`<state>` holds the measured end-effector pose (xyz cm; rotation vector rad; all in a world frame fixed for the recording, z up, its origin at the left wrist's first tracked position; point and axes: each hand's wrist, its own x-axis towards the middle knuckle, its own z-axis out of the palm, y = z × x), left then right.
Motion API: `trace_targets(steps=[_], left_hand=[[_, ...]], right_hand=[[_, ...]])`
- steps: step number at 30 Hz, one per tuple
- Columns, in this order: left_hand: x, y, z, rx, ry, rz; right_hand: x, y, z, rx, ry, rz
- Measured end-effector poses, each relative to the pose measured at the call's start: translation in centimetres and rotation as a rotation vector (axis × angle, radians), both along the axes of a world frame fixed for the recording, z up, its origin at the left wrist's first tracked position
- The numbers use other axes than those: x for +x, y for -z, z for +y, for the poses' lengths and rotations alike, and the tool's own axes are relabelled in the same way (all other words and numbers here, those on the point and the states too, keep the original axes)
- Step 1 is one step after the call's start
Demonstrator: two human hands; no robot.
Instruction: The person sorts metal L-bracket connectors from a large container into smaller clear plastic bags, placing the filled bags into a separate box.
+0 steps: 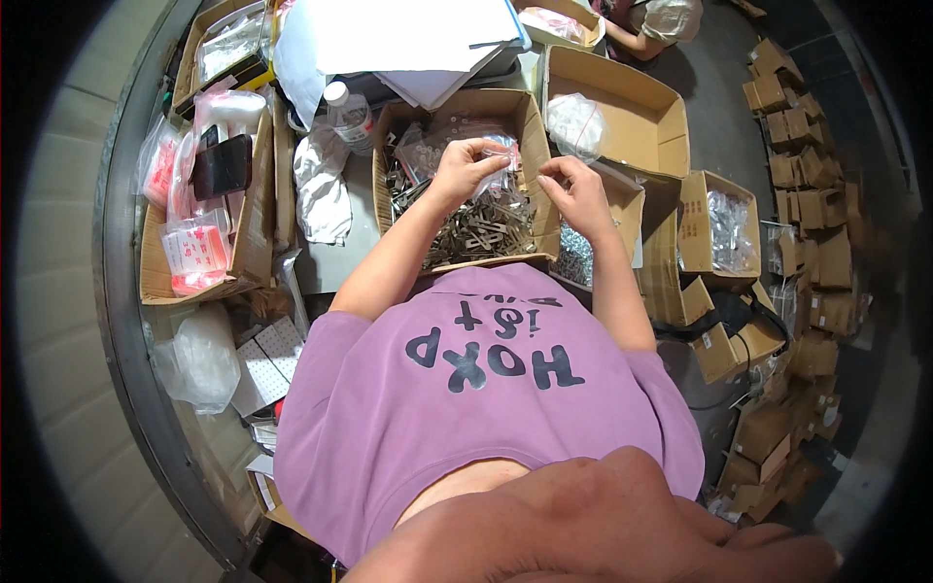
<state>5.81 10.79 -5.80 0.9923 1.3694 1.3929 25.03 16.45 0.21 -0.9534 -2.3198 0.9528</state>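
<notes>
My left hand (468,170) is over a cardboard box (537,219) full of small flat metal parts (481,230). Its thumb and fingers pinch a small clear plastic bag (507,155) with reddish print. My right hand (580,194) is above the box's right edge, fingers bent and tips together. Whatever it may hold is too small to make out. More clear bags (418,155) lie on the metal parts at the far side of the box. To the right, partly under my right forearm, a smaller box holds shiny small pieces (573,255).
A water bottle (350,119) and a white cloth (323,185) are left of the box. Farther left, a carton (255,228) holds bags and a dark phone (223,166). Papers (408,39) lie at the back. Another person's arm (637,41) shows at the back right, beyond an open carton (641,117).
</notes>
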Motion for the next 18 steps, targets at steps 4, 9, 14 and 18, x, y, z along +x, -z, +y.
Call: trace_targets(steps=[4, 9, 14, 18], left_hand=[[-0.3, 0.8, 0.0, 0.077, 0.023, 0.075], [-0.3, -0.1, -0.2, 0.189, -0.019, 0.454], [0.1, -0.5, -0.7, 0.278, 0.115, 0.558], [0.6, -0.2, -0.6, 0.443, -0.033, 0.814]], right_hand=[[-1.2, -0.9, -0.4, -0.002, -0.026, 0.084], [-2.4, -0.7, -0.6, 0.208, -0.221, 0.096], [-2.4, -0.5, -0.7, 0.195, -0.249, -0.176], [-2.2, -0.2, -1.2, 0.210, -0.274, -0.267]])
